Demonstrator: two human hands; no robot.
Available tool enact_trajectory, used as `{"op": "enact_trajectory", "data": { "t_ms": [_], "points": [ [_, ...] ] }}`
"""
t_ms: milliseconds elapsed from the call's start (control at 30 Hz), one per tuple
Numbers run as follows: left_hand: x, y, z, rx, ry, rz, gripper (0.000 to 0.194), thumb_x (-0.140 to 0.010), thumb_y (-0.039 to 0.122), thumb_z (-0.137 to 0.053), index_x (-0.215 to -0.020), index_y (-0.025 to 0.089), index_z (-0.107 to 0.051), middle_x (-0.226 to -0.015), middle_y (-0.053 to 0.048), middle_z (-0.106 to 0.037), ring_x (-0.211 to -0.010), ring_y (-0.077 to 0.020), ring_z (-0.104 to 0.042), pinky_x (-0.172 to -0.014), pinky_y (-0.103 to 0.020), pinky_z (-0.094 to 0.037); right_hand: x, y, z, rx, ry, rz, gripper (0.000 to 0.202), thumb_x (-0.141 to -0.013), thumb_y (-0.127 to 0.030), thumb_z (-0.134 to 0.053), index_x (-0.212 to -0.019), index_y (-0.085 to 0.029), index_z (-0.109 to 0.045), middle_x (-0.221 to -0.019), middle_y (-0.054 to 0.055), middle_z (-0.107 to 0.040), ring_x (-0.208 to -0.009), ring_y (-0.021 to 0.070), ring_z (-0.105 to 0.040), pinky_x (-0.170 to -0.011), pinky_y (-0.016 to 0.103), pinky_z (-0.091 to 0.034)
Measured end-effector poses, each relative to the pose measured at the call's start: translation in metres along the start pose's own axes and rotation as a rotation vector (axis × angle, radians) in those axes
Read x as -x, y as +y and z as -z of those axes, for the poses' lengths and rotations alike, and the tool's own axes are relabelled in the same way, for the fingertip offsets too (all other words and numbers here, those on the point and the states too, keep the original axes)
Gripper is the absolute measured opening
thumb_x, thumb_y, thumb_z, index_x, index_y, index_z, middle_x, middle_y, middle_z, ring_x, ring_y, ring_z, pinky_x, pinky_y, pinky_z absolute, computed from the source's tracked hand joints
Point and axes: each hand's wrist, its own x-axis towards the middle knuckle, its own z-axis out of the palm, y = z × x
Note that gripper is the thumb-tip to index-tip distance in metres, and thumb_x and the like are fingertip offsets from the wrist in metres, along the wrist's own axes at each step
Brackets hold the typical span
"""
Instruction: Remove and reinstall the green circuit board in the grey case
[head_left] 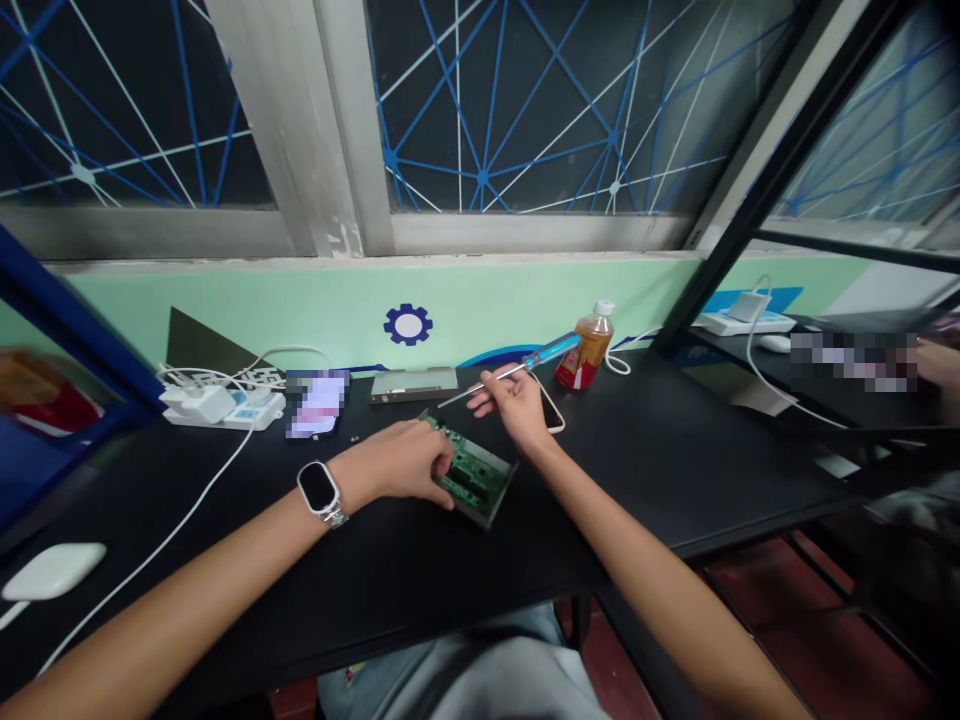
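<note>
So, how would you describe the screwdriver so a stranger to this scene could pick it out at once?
Below the window runs a black desk, with a green circuit board near its middle. By the board, the right hand holds the screwdriver at a slant. Unlike the board and the bottle nearby, it has a long, thin metal shaft and a blue handle.

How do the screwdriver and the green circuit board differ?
The screwdriver is long and thin, while the circuit board is broad and flat. The screwdriver is blue and silvery; the circuit board is mostly green. The screwdriver tilts blue end up in the right hand; the circuit board sits lower, in the left hand. Both are being held.
</note>
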Motion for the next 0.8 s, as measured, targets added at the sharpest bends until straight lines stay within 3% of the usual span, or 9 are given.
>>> {"op": "enact_trajectory", "data": {
  "t_ms": [100,233,400,500,600,667,800],
  "points": [
    [-0.014,0.015,-0.019,-0.036,0.062,0.051,0.039,-0.068,0.049,-0.082,-0.088,0.025,-0.058,-0.066,0.001,-0.063,-0.061,-0.0204,-0.063,-0.055,-0.029,-0.034,-0.002,-0.003,0.004,0.031,0.02,0.038,0.043,-0.075,-0.049,-0.08,-0.086,-0.021,-0.049,-0.062,-0.002,-0.068,-0.053,0.0168,-0.07,-0.045,0.022,-0.056],
    [-0.032,0.018,-0.038,0.018,0.179,0.124,0.036,-0.08,0.037,-0.071,-0.105,0.024,-0.049,-0.065,0.002,-0.063,-0.058,-0.0198,-0.062,-0.054,-0.028,-0.032,-0.004,-0.005,0.008,0.062,0.042,0.072,0.041,-0.078,-0.051,-0.077,-0.087,-0.022,-0.049,-0.065,-0.002,-0.068,-0.054,0.0155,-0.07,-0.045,0.021,-0.055],
    [-0.029,-0.009,-0.039,0.117,0.313,0.216,0.009,-0.092,0.032,-0.056,-0.095,0.024,-0.053,-0.061,0.003,-0.06,-0.055,-0.0166,-0.057,-0.054,-0.027,-0.033,-0.004,-0.001,0.009,0.138,0.026,0.116,0.041,-0.084,-0.057,-0.068,-0.094,-0.024,-0.047,-0.064,-0.005,-0.066,-0.05,0.013,-0.066,-0.045,0.021,-0.054],
    [-0.018,-0.029,-0.034,0.115,0.406,0.215,0.009,-0.094,0.031,-0.052,-0.091,0.023,-0.055,-0.063,0.003,-0.059,-0.055,-0.0155,-0.055,-0.056,-0.027,-0.037,-0.002,-0.003,0.009,0.22,0.031,0.163,0.038,-0.088,-0.058,-0.062,-0.096,-0.024,-0.048,-0.061,-0.006,-0.064,-0.048,0.0118,-0.063,-0.048,0.021,-0.052],
    [-0.011,-0.044,-0.03,0.055,0.54,0.153,0.013,-0.096,0.029,-0.05,-0.097,0.022,-0.061,-0.087,-0.004,-0.066,-0.082,-0.02,-0.063,-0.073,-0.031,-0.046,-0.001,-0.009,0.008,0.357,0.007,0.213,0.033,-0.094,-0.057,-0.055,-0.094,-0.024,-0.049,-0.059,-0.006,-0.062,-0.046,0.011,-0.059,-0.047,0.02,-0.046],
    [-0.01,-0.051,-0.031,0.036,0.538,0.111,0.018,-0.097,0.029,-0.05,-0.104,0.022,-0.065,-0.105,-0.008,-0.066,-0.1,-0.0229,-0.062,-0.086,-0.035,-0.048,-0.001,-0.011,0.004,0.489,-0.055,0.238,0.029,-0.098,-0.053,-0.049,-0.091,-0.024,-0.05,-0.057,-0.006,-0.061,-0.045,0.0115,-0.057,-0.047,0.021,-0.043],
    [-0.01,-0.06,-0.035,0.047,0.43,0.114,0.025,-0.099,0.028,-0.047,-0.106,0.023,-0.07,-0.102,-0.007,-0.067,-0.098,-0.023,-0.065,-0.09,-0.036,-0.049,-0.007,-0.01,-0.01,0.699,-0.211,0.304,0.026,-0.101,-0.043,-0.048,-0.084,-0.024,-0.052,-0.055,-0.005,-0.058,-0.048,0.0144,-0.056,-0.054,0.024,-0.039]
  ]
}}
